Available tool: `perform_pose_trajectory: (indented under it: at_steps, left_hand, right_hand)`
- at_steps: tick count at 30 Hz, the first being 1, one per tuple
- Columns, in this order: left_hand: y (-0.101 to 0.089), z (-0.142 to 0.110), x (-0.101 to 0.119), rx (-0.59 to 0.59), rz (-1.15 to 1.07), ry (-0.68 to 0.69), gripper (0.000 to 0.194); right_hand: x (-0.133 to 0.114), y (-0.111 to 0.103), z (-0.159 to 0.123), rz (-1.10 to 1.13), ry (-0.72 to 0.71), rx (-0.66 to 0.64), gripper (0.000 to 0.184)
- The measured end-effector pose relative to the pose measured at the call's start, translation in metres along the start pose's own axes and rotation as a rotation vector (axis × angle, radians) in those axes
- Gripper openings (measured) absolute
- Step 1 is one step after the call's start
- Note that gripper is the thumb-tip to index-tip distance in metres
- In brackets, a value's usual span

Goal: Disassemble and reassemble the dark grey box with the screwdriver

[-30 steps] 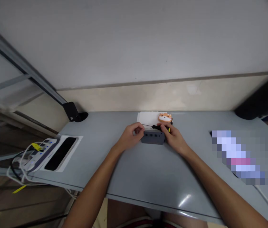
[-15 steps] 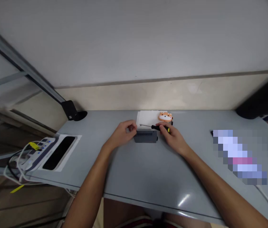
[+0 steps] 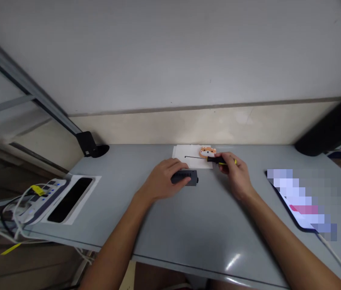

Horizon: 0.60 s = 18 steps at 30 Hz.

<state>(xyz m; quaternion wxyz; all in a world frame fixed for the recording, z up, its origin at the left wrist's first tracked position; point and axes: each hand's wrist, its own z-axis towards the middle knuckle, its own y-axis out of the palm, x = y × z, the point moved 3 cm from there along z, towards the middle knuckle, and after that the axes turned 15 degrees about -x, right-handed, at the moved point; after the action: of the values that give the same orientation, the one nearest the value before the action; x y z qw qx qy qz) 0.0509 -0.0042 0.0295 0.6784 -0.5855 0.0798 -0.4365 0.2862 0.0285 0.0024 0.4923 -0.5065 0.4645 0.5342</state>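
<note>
A small dark grey box (image 3: 192,177) with a row of vent slots and a dark knob at its right end stands on the table. My left hand (image 3: 168,177) grips it from the left, fingers over the back and thumb along the front. In my right hand (image 3: 233,171) is a screwdriver (image 3: 217,160) with a black and yellow handle, held nearly level. Its thin shaft points left, above white paper, and a tiny dark piece, perhaps a screw, sits at the tip. Behind it lies an orange and white dog-face item (image 3: 206,151), partly covered by the screwdriver and hand.
White paper (image 3: 178,152) lies near the wall. On the left are a power strip (image 3: 45,199) with tangled cables and a dark phone (image 3: 72,199). To the right lies a lit, blurred-out device (image 3: 300,205) with a white cable. A black cylinder (image 3: 324,133) stands far right.
My left hand has gone from pinching at the box's upper left corner to gripping it over its front and back. My right hand and the screwdriver have moved right, away from the box.
</note>
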Motion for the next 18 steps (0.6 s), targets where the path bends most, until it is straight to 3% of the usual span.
perform_pose_trajectory:
  at_steps: [5,13,18]
  left_hand:
    - [0.005,0.0,-0.003,-0.081,-0.003,-0.014,0.014]
    - [0.01,0.001,-0.002,-0.047,0.048,0.05,0.014]
    - [0.009,0.001,0.002,0.054,0.087,0.085,0.014]
  right_hand:
    - [-0.005,-0.015,0.002,0.071,-0.068,0.032,0.025]
    - [0.004,-0.018,0.004,0.062,-0.031,0.062,0.024]
    - [0.003,-0.017,0.003,0.056,-0.032,0.092,0.022]
